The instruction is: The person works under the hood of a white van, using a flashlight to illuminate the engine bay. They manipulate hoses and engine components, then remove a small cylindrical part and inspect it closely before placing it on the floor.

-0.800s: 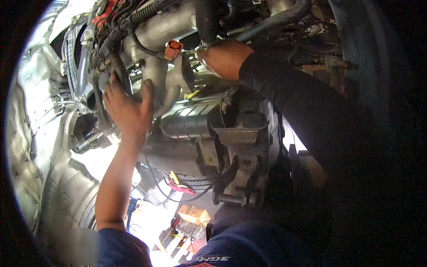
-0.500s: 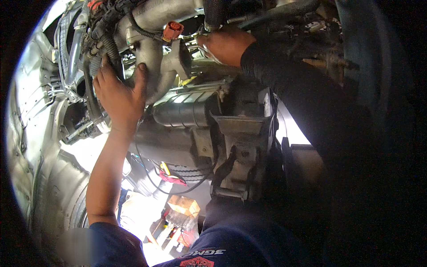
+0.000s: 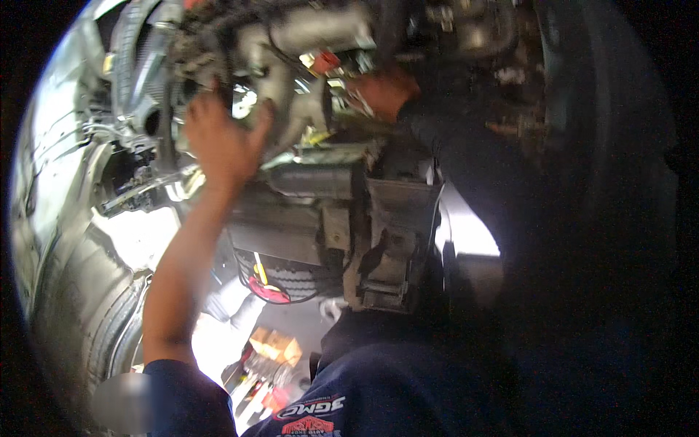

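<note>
Dimly lit right hand (image 3: 380,93), grip unclear; left hand (image 3: 224,142), pipe (image 3: 277,79) blurred

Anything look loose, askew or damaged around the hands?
Maybe the red connector, below the silvery pipe and near the right hand: it looks possibly loose, but blur hides whether it is plugged in. No spill or breakage stands out.

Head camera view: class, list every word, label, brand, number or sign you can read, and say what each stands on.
Dark blue shirt: white lettering, not copied out here.
Same shirt: red emblem, its small marks too blurred to read.
Silvery metal pipe: no marking readable, blurred.
</note>
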`<move>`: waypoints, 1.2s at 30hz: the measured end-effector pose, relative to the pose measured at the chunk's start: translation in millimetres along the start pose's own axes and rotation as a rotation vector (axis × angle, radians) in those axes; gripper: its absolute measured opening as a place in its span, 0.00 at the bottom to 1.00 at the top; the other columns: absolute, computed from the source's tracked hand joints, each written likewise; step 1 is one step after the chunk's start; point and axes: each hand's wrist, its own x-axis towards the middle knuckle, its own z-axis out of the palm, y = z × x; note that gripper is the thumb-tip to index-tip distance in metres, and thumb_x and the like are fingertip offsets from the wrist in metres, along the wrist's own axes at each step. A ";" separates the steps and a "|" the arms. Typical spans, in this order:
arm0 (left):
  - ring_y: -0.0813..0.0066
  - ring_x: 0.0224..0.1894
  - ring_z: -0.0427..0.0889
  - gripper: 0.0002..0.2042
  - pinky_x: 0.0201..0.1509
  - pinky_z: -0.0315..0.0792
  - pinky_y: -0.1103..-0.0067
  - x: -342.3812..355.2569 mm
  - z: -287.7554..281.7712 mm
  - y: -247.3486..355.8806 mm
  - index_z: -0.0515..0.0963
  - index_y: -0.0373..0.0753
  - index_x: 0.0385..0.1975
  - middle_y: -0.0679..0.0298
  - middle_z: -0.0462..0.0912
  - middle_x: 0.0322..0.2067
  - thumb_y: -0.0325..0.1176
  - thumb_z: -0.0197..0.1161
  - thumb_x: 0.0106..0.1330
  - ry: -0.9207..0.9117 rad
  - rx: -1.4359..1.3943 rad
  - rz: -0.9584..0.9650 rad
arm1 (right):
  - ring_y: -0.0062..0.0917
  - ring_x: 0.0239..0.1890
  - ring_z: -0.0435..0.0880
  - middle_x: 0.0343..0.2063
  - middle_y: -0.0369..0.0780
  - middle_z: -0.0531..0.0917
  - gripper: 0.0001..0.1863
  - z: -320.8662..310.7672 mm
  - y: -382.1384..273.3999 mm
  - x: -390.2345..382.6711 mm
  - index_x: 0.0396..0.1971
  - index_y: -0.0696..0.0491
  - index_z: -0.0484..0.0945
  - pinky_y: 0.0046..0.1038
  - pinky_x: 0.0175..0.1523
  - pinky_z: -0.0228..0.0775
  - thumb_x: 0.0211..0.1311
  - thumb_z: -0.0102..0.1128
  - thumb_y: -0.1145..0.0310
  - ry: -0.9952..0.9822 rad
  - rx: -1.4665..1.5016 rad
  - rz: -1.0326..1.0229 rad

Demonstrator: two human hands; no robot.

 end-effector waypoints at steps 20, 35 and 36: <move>0.32 0.76 0.67 0.49 0.82 0.60 0.49 -39.7 -49.7 -11.8 0.59 0.33 0.82 0.35 0.69 0.72 0.61 0.68 0.71 0.162 -0.415 -0.174 | 0.57 0.57 0.87 0.53 0.59 0.88 0.34 -139.0 12.7 -107.4 0.52 0.61 0.86 0.54 0.61 0.78 0.78 0.60 0.39 -0.439 -0.017 0.362; 0.51 0.61 0.86 0.22 0.68 0.77 0.63 -536.8 -240.7 30.9 0.83 0.32 0.62 0.46 0.87 0.57 0.43 0.66 0.80 -0.243 -1.225 -0.906 | 0.54 0.46 0.88 0.40 0.58 0.87 0.26 -249.0 -396.9 -125.8 0.50 0.62 0.82 0.47 0.53 0.76 0.81 0.63 0.49 -0.389 0.258 -0.091; 0.54 0.61 0.86 0.24 0.68 0.77 0.64 -554.7 -249.3 39.9 0.82 0.32 0.63 0.48 0.87 0.58 0.47 0.64 0.81 -0.207 -1.312 -0.972 | 0.56 0.46 0.88 0.39 0.58 0.87 0.26 -223.2 -439.4 -130.2 0.52 0.61 0.82 0.49 0.52 0.76 0.80 0.63 0.49 -0.546 0.211 -0.130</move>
